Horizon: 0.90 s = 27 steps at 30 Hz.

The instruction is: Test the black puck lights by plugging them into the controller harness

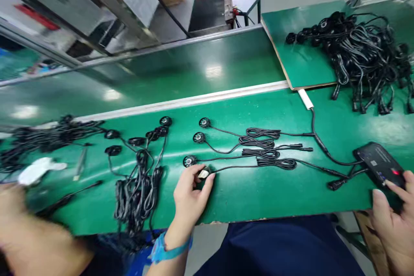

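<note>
I have the left hand (189, 198) pinched on a small round black disc with a pale face (203, 174), near the front edge of the smooth, glossy green tabletop (239, 200). A thin, rubbery black cable (237, 166) runs from that disc into flattened loops. Well apart from it, my right hand (396, 224) rests its fingers on a rectangular black plastic box (377, 161) with a glowing red light (395, 172); whether they grip it, I cannot tell. Just beyond the left hand I see three round black discs with pale ring centres (189, 161), their cables looped flat too. Left of them lies a bundle of dull grey-black cables (139, 189); at far right, a tangled heap of coiled black cables (362, 47) spreads over a flat green board (300, 62). At far left, a co-worker's blurred forearm (42, 237) shows near a flat white piece (39, 170)
</note>
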Motion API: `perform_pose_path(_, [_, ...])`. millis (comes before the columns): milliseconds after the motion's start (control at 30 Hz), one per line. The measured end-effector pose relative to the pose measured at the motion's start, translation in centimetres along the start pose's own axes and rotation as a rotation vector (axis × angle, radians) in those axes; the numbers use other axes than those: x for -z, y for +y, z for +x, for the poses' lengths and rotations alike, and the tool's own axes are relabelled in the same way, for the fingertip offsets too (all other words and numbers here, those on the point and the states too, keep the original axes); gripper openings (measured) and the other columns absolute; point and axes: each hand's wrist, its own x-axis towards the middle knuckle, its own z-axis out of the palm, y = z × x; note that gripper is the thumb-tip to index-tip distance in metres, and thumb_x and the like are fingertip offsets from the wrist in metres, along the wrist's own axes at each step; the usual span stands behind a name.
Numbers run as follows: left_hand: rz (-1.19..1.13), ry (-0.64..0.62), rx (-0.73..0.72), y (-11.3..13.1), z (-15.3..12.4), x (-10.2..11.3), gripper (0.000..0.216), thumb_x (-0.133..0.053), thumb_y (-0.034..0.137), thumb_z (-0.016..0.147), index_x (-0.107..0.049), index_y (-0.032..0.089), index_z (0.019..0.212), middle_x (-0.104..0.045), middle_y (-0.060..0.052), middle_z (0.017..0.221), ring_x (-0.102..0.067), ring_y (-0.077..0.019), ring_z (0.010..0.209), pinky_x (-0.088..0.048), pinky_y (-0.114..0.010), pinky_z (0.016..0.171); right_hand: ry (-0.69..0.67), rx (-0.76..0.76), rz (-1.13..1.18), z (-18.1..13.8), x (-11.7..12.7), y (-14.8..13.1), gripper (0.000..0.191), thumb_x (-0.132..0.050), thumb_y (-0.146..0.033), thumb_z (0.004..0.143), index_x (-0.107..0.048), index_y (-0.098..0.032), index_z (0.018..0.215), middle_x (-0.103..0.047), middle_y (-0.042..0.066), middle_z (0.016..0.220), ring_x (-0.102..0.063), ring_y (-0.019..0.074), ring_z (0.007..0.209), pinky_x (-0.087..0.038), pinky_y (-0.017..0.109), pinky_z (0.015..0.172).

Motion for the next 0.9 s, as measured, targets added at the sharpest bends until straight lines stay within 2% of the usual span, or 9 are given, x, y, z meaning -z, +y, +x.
perform_pose_path(267, [-0.012,0.016,-0.004,0.2,0.3,-0.2,0.03,-0.073,0.032,0.093,-0.063,0.019,0.118,-0.063,-0.003,0.097,-0.053,-0.0132,0.071,-0.05,-0.028,0.068,0.077,0.014,0.046,-0.3,-0.6,0.0,0.048,-0.07,-0.036,0.081,-0.071,-0.025,0.128,-0.06,0.011,0.148,-0.058,0.0437,0.134,-0.049,0.065,0.11])
perform_pose_path(400, [-0.032,0.019,0.04,0.1,0.0,-0.2,0.033,-0.073,0.035,0.092,-0.063,0.019,0.12,-0.061,-0.001,0.091,-0.053,-0.0135,0.071,-0.05,-0.028,0.067,0.115,-0.001,0.044,-0.4,-0.9,-0.2,0.05,-0.069,-0.037,0.082,-0.071,-0.027,0.131,-0.061,0.009,0.147,-0.059,0.0436,0.133,-0.049,0.066,0.109])
perform_pose_path(533, [-0.047,0.031,0.107,-0.1,-0.2,-0.5,0.043,-0.074,0.04,0.09,-0.062,0.018,0.125,-0.056,0.002,0.081,-0.054,-0.0147,0.069,-0.05,-0.029,0.067,0.108,-0.026,0.061,-0.4,-0.8,-0.4,0.048,-0.071,-0.036,0.082,-0.071,-0.028,0.129,-0.061,0.009,0.147,-0.059,0.0419,0.133,-0.048,0.064,0.111])
perform_pose_path(667, [-0.049,0.043,0.126,-0.2,-0.4,-0.6,0.05,-0.074,0.044,0.089,-0.06,0.018,0.129,-0.056,0.002,0.081,-0.054,-0.015,0.069,-0.049,-0.029,0.066,0.102,-0.075,0.076,-0.1,-0.5,-0.6,0.041,-0.075,-0.033,0.082,-0.074,-0.028,0.123,-0.062,0.009,0.146,-0.06,0.0398,0.133,-0.048,0.062,0.111])
perform_pose_path(800, [-0.029,0.019,0.092,-0.2,-0.4,-0.2,0.045,-0.073,0.044,0.092,-0.061,0.018,0.127,-0.056,0.001,0.082,-0.055,-0.0155,0.07,-0.05,-0.03,0.067,0.112,-0.091,0.079,-0.1,-0.7,-0.8,0.037,-0.073,-0.031,0.084,-0.074,-0.027,0.121,-0.062,0.01,0.146,-0.061,0.0391,0.132,-0.047,0.062,0.111])
perform_pose_path(900, [-0.038,0.007,0.026,-0.2,-0.2,0.4,0.035,-0.068,0.036,0.096,-0.062,0.018,0.126,-0.059,-0.001,0.086,-0.056,-0.0151,0.071,-0.051,-0.03,0.068,0.167,-0.074,0.063,-0.2,-1.2,-1.0,0.036,-0.066,-0.03,0.088,-0.074,-0.026,0.122,-0.065,0.01,0.143,-0.061,0.0398,0.132,-0.048,0.063,0.11])
